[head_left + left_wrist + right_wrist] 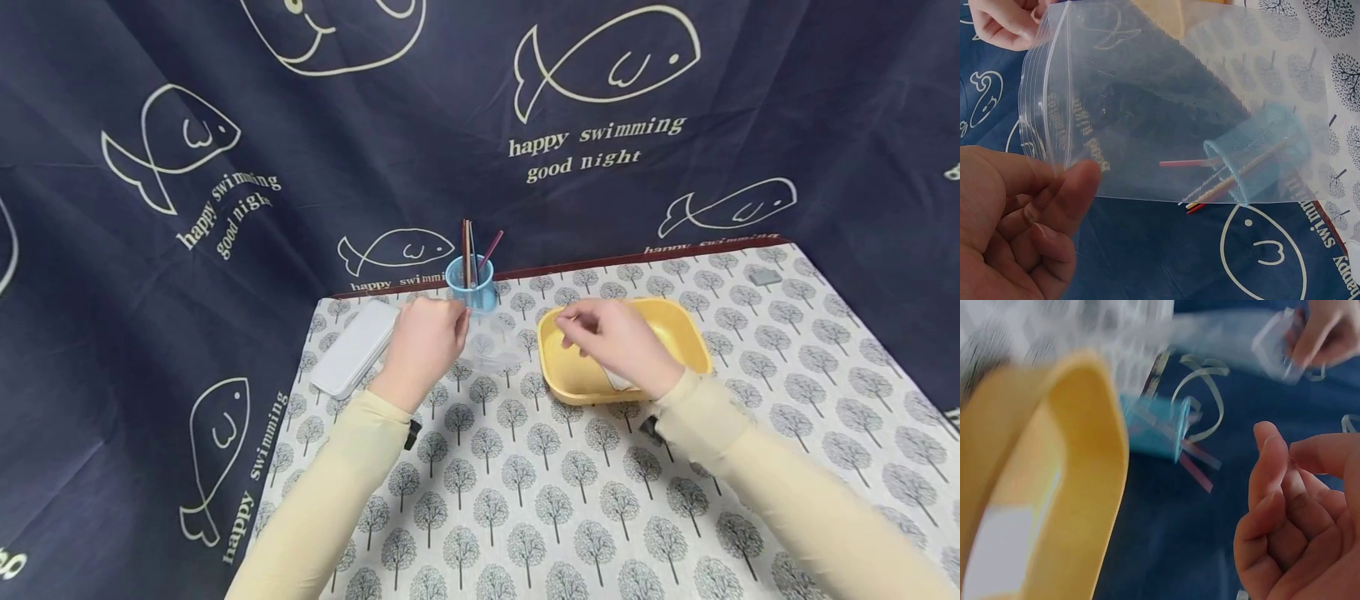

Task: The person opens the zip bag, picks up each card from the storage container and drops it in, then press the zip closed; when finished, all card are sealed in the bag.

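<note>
My left hand [429, 337] pinches a clear zip-lock bag [1147, 112] near one end of its zip strip, between thumb and forefinger. The bag hangs flat, and the things behind show through it. Over the yellow basket [551, 367] hovers my right hand [618, 337], its fingers loosely bent and thumb near the forefinger; nothing shows between them in the right wrist view. Something white [1000, 550] lies inside the basket. Behind the bag stands a light-blue mesh pen cup [480, 298] with several pens or pencils [469, 250] in it.
A white oblong case [352, 350] lies on the table left of my left hand. Near the back right edge is a small grey-green piece [765, 277]. A tree-print cloth [525, 500] covers the table, and a dark blue fish-print curtain [450, 142] hangs behind it.
</note>
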`<state>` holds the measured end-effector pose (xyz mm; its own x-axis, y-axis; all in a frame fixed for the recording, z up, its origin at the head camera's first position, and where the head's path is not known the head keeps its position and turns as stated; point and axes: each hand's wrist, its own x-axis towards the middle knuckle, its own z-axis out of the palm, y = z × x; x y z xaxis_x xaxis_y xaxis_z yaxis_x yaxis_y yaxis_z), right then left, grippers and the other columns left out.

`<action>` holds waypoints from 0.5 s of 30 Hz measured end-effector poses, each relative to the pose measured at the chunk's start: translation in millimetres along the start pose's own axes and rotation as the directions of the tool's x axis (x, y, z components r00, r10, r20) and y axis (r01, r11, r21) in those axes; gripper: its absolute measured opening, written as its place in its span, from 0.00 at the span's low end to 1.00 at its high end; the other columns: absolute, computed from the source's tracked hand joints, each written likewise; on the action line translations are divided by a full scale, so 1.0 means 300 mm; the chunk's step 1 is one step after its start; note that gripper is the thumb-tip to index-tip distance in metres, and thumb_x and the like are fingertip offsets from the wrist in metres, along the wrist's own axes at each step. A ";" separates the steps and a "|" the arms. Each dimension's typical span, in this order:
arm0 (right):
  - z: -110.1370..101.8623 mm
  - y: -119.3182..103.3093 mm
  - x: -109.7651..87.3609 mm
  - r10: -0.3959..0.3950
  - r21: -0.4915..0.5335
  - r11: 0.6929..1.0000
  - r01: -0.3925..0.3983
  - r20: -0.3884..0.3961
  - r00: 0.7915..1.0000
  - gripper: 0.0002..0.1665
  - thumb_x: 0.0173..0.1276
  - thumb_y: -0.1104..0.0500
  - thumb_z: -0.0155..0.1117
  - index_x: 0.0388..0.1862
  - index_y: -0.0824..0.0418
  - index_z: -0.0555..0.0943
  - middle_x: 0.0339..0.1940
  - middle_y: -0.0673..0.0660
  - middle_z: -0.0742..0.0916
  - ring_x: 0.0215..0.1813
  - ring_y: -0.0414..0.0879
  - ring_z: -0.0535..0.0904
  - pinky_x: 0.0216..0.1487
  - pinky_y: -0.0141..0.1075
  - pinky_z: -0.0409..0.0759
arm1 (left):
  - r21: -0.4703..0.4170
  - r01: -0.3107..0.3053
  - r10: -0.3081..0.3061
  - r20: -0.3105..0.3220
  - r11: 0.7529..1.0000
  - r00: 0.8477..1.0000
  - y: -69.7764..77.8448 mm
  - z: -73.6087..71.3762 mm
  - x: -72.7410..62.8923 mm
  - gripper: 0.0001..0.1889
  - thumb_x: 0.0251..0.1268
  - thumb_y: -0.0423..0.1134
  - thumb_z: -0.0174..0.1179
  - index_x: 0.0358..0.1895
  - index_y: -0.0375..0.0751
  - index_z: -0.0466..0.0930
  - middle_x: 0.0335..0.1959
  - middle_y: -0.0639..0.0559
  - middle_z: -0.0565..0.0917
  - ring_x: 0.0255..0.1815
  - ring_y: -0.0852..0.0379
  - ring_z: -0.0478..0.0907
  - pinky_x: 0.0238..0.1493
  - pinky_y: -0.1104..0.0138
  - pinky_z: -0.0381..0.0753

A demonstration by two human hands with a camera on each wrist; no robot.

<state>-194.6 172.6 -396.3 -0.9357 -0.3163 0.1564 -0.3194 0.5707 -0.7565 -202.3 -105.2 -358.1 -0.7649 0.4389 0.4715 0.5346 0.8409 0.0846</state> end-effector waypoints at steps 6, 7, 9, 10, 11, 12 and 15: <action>-0.080 0.099 0.022 -0.006 -0.135 0.991 -0.002 -0.063 0.998 0.09 0.78 0.57 0.63 0.42 0.59 0.88 0.29 0.51 0.89 0.29 0.44 0.85 0.34 0.40 0.83 | -0.002 -0.003 0.003 0.002 1.000 1.000 0.003 -0.004 0.000 0.09 0.72 0.33 0.65 0.30 0.37 0.85 0.21 0.46 0.85 0.22 0.43 0.85 0.25 0.53 0.84; -0.088 0.116 0.025 -0.009 -0.153 0.988 -0.001 -0.063 0.998 0.09 0.78 0.57 0.63 0.42 0.58 0.88 0.29 0.51 0.89 0.28 0.43 0.84 0.35 0.40 0.82 | -0.003 -0.003 0.003 0.002 1.000 1.000 0.004 -0.005 0.000 0.09 0.72 0.33 0.64 0.30 0.37 0.85 0.21 0.45 0.85 0.22 0.43 0.85 0.25 0.53 0.84; -0.099 0.148 0.030 -0.005 -0.195 0.981 -0.006 -0.058 0.998 0.09 0.77 0.57 0.63 0.42 0.58 0.88 0.28 0.50 0.89 0.28 0.42 0.83 0.37 0.42 0.82 | -0.004 -0.005 0.005 0.000 1.000 1.000 0.006 -0.006 0.001 0.09 0.72 0.33 0.64 0.30 0.36 0.85 0.21 0.45 0.85 0.22 0.43 0.84 0.25 0.54 0.83; -0.104 0.163 0.033 0.000 -0.217 0.976 -0.012 -0.054 0.999 0.09 0.77 0.57 0.63 0.42 0.58 0.88 0.28 0.50 0.89 0.28 0.42 0.83 0.38 0.43 0.81 | -0.004 -0.007 0.007 -0.002 1.000 1.000 0.006 -0.006 0.001 0.09 0.72 0.33 0.64 0.29 0.36 0.85 0.21 0.45 0.85 0.22 0.43 0.84 0.24 0.54 0.83; -0.108 0.177 0.036 0.007 -0.237 0.971 -0.018 -0.047 0.999 0.09 0.77 0.57 0.63 0.43 0.59 0.88 0.28 0.50 0.89 0.28 0.42 0.83 0.39 0.44 0.81 | -0.006 -0.009 0.009 -0.005 1.000 1.000 0.006 -0.006 0.002 0.09 0.71 0.32 0.65 0.29 0.36 0.85 0.21 0.45 0.85 0.22 0.43 0.84 0.24 0.54 0.83; -0.111 0.189 0.039 0.014 -0.259 0.966 -0.024 -0.039 0.999 0.10 0.77 0.57 0.63 0.44 0.59 0.88 0.28 0.50 0.89 0.28 0.42 0.82 0.40 0.45 0.80 | -0.006 -0.011 0.011 -0.007 1.000 1.000 0.007 -0.006 0.003 0.09 0.71 0.32 0.65 0.29 0.36 0.85 0.20 0.45 0.85 0.21 0.43 0.84 0.24 0.54 0.83; -0.119 0.226 0.047 0.035 -0.315 0.948 -0.038 -0.014 0.999 0.11 0.76 0.58 0.62 0.46 0.62 0.88 0.29 0.51 0.89 0.31 0.44 0.83 0.43 0.49 0.80 | -0.007 -0.014 0.014 -0.010 1.000 1.000 0.008 -0.004 0.002 0.10 0.70 0.31 0.65 0.27 0.37 0.84 0.19 0.46 0.84 0.21 0.44 0.84 0.23 0.54 0.83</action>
<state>-234.8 233.9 -422.6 -0.9484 -0.2852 0.1385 -0.3146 0.7923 -0.5228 -201.1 -103.3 -356.5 -0.7540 0.4472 0.4812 0.5477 0.8324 0.0846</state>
